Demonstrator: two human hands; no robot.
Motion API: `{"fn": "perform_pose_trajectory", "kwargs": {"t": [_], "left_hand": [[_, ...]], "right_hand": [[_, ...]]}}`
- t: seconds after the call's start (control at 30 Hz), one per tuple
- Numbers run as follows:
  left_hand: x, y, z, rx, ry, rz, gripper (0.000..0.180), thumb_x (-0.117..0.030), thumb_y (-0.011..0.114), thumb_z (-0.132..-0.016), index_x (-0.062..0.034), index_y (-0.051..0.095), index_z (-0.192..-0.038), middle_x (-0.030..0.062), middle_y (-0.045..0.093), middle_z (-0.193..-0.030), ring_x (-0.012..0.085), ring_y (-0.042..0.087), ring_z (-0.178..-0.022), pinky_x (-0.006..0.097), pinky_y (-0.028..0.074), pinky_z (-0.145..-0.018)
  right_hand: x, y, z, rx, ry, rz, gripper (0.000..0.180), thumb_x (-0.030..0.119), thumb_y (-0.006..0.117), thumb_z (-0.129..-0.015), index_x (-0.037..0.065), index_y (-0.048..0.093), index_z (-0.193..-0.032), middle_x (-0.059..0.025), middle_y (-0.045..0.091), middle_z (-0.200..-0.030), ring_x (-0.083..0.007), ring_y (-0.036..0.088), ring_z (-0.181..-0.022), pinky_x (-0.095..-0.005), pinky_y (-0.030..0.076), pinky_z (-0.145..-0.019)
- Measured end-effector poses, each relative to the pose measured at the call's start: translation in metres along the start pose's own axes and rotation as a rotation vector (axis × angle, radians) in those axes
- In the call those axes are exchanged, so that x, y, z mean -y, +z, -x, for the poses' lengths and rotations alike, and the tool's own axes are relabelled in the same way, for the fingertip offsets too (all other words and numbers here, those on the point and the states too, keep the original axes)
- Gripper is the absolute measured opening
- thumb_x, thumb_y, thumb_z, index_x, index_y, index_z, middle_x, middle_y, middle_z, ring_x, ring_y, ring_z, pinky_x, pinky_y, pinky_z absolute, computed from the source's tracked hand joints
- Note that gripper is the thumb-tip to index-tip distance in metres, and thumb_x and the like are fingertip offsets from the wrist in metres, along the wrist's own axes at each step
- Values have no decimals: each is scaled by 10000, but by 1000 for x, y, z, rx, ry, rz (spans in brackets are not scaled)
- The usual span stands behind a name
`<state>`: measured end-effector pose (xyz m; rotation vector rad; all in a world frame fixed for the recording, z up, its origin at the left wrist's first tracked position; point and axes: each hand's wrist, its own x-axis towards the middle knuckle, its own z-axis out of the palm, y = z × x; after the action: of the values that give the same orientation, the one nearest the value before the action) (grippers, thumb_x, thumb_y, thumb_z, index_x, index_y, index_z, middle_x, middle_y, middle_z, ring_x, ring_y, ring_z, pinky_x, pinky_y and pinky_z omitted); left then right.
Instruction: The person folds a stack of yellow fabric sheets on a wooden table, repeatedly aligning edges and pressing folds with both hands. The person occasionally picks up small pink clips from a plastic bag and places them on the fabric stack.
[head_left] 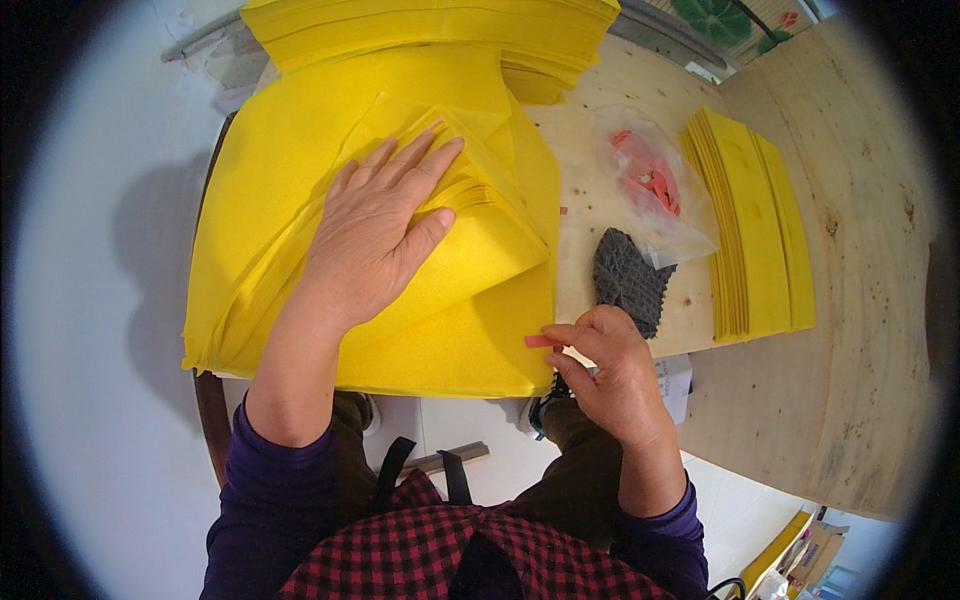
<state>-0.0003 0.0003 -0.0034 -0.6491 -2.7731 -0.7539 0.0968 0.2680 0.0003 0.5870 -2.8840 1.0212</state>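
Note:
My left hand (375, 225) lies flat, fingers stretched out, on a folded stack of yellow sheets (465, 265). A small pink strip shows at the fold just past its fingertips. Beneath the folded stack spread larger yellow sheets (270, 140), which look like felt or paper. Off the right edge of these sheets, my right hand (610, 370) pinches a short red-pink strip (538, 341) between thumb and fingers. The strip's free end points left, over the yellow sheets.
A clear plastic bag (690, 225) with red-pink strips inside lies on the wooden table (590, 150), beside a dark grey quilted cloth (625, 275). Folded yellow bundles (750, 225) stand at the right. Another thick yellow stack (430, 25) rises at the far side.

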Motion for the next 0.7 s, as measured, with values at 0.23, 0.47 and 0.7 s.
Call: {"fn": "perform_pose_trajectory", "kwargs": {"t": [0.23,0.47,0.7], "left_hand": [[3,1,-2,24,5,-10,582,-454,432,-1005,-171,395,-1512,129,386,-1562,433,331,-1419,538,223,-1172],[0,-2,-1,35,-7,-13,570,-416,445,-1004,-166,388,-1512,136,382,-1563,439,325,-1424,570,219,-1166],[-1,-2,-1,31,-10,4,577,-413,452,-999,-156,388,-1512,140,376,-1565,437,320,-1425,570,221,-1166]], "right_hand": [[-1,-2,-6,-144,6,-47,253,39,786,-743,82,744,-989,-109,619,-813,-303,596,-791,-389,477,-692],[9,-24,-40,-346,43,-113,86,2,746,-790,17,676,-837,-59,572,-710,-187,542,-681,-297,425,-612],[-30,-40,-58,-297,361,19,170,129,736,-843,-2,630,-819,-103,587,-719,-213,573,-666,-336,457,-623]]}}
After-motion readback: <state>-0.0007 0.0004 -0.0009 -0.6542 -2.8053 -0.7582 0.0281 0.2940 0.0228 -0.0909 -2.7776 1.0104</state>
